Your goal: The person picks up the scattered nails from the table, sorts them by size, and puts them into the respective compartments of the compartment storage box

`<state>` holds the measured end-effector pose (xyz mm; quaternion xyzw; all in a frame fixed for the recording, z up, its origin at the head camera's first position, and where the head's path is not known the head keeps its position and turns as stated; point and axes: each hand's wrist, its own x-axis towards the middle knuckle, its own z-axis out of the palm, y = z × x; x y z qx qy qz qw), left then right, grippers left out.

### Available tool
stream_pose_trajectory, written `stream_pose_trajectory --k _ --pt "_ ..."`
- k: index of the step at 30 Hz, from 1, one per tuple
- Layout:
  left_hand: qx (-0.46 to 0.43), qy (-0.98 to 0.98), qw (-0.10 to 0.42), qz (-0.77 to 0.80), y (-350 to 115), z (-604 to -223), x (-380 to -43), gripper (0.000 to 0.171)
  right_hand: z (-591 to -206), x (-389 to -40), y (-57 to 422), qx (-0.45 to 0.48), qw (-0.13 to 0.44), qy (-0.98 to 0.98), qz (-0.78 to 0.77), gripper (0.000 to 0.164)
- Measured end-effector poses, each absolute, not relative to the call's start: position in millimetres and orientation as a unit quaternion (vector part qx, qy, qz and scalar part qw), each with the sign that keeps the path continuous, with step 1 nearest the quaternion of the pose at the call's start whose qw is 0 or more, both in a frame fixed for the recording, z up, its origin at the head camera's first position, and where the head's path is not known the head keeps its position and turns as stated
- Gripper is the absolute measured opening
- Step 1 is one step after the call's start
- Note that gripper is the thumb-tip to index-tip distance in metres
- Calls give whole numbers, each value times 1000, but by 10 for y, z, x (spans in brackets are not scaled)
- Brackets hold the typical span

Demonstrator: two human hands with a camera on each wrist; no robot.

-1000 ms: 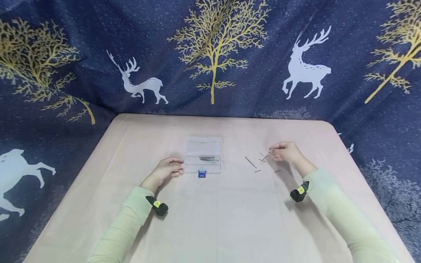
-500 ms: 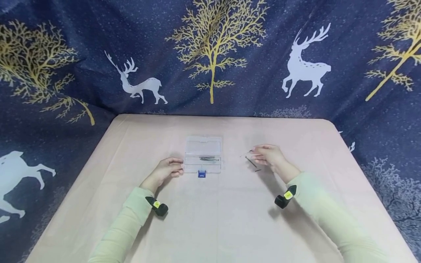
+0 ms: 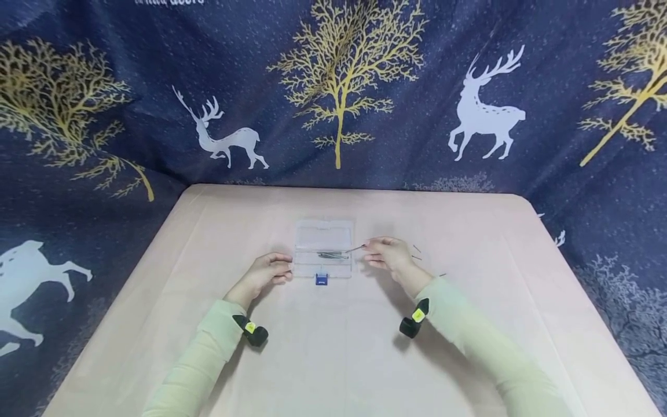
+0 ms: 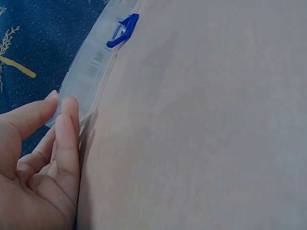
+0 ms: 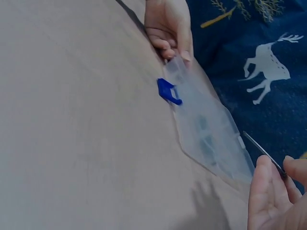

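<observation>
A clear plastic storage box (image 3: 333, 270) lies on the table with its lid (image 3: 324, 236) folded back and a blue latch (image 3: 321, 280) at the front. Several slim metal nails (image 3: 332, 255) rest inside the rear compartment. My left hand (image 3: 260, 275) holds the box's left end between thumb and fingers; the left wrist view shows them at the corner. Over the right end, my right hand (image 3: 387, 256) pinches one thin grey nail (image 5: 259, 147) near its dark head. The nail's far tip points left, overlapping the box edge in the head view.
A few loose thin pieces lie right of my right hand, among them a short brown one (image 3: 417, 257) and a dark one (image 3: 443, 274) near the sleeve. A pale cloth covers the table (image 3: 333, 359). Behind it hangs a dark blue curtain (image 3: 292, 104) with deer and trees.
My right hand has moved left from the loose nails to the box's right end, carrying a nail. The longer nail between hand and box no longer shows. The left hand stays at the box.
</observation>
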<state>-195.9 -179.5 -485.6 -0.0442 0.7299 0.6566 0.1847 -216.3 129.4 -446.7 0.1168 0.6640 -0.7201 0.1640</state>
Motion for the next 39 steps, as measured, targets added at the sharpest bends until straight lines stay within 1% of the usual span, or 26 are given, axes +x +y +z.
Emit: stream_pose_trajectory --k 6,14,19,25,33,36,39 --pt "-43 724 184 663 -1794 -4842 -1938 40 -4519 -2172 1094 119 148 655 -732 28" --pt "-46 722 182 666 -1819 -4826 -1949 40 -4467 -2197 802 108 131 668 -724 23" --pt "-45 723 179 666 -1805 -4858 -1948 39 -4527 -2245 694 103 121 685 -711 19" --pt "-42 722 179 667 -1803 -4874 -1936 39 -4581 -2249 671 105 132 694 -700 19" --pt "-39 730 177 659 -1803 -4848 -1934 39 -4549 -2214 718 90 138 690 -705 24" --pt "-40 731 178 658 -1813 -4851 -1933 39 -4530 -2196 742 68 128 709 -691 24" --pt "-38 732 178 657 -1820 -4863 -1936 39 -4499 -2171 782 20 99 754 -650 21"
